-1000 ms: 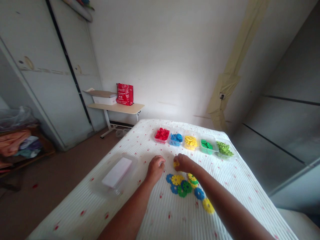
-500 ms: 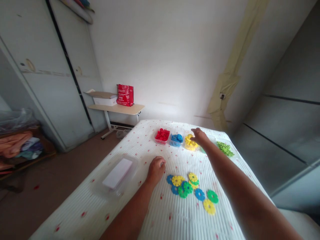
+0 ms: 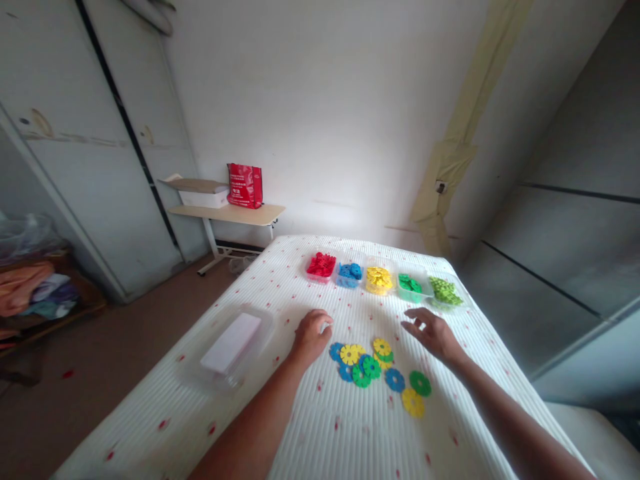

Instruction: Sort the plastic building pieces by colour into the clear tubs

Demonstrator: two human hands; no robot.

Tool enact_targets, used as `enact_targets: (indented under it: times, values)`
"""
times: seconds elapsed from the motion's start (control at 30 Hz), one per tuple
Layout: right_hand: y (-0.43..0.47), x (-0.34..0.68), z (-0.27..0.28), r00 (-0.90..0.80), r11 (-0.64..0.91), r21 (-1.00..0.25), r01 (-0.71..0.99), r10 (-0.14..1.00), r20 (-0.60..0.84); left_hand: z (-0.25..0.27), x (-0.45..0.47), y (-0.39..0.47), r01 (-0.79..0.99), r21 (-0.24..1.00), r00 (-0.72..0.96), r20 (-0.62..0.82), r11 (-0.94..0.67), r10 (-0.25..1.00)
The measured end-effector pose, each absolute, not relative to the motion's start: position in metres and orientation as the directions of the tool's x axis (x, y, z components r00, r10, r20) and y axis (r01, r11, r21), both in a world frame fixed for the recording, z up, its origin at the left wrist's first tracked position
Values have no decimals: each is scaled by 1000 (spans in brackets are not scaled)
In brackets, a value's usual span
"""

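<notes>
My left hand (image 3: 313, 333) rests on the quilted cloth, its fingers loosely curled with a small gap by the thumb; I see nothing in it. It is just left of a loose group of flower-shaped plastic discs in blue, yellow and green, nearest a blue disc (image 3: 336, 352). My right hand (image 3: 431, 332) hovers above the cloth, thumb and fingers apart and holding nothing. Below it lie a green disc (image 3: 420, 383), a yellow disc (image 3: 413, 403) and a blue disc (image 3: 395, 380). Beyond it stands a clear tub of green discs (image 3: 410, 284).
Along the far side stand tubs of red pieces (image 3: 321, 265), blue pieces (image 3: 349, 271), yellow pieces (image 3: 379, 278) and light green pieces (image 3: 445, 291). A clear lid-like tray with a white block (image 3: 231, 342) lies left. A side table (image 3: 230, 213) holds a red bag (image 3: 245, 187).
My right hand has drawn back from the yellow tub toward me, uncovering the green tub. My left hand stays in about the same place. The view has shifted slightly.
</notes>
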State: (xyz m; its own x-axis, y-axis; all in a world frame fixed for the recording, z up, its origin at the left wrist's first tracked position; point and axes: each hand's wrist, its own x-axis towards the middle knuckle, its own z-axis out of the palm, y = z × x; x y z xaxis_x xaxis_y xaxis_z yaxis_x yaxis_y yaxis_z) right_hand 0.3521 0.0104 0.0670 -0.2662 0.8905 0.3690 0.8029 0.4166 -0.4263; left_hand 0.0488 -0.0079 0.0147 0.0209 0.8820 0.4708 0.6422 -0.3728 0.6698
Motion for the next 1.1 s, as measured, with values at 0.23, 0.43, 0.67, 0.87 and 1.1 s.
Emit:
enact_targets:
  times: [0.23, 0.43, 0.67, 0.87, 1.1]
  values:
    - [-89, 377, 41, -510, 585, -337, 738, 810, 290, 25, 67, -36, 582, 592, 387, 401, -557, 830]
    - [-104, 364, 30, -713, 738, -62, 672, 667, 214, 30, 84, -50, 633, 438, 565, 301, -638, 768]
    - [-57, 323, 30, -683, 707, -39, 706, 694, 230, 29, 81, -48, 667, 432, 484, 368, -607, 794]
    - [-35, 300, 34, -734, 777, -212, 593, 629, 256, 24, 70, -38, 587, 621, 360, 374, -519, 855]
    - [-21, 310, 22, -462, 635, -324, 702, 751, 471, 24, 72, -39, 578, 619, 370, 382, -532, 847]
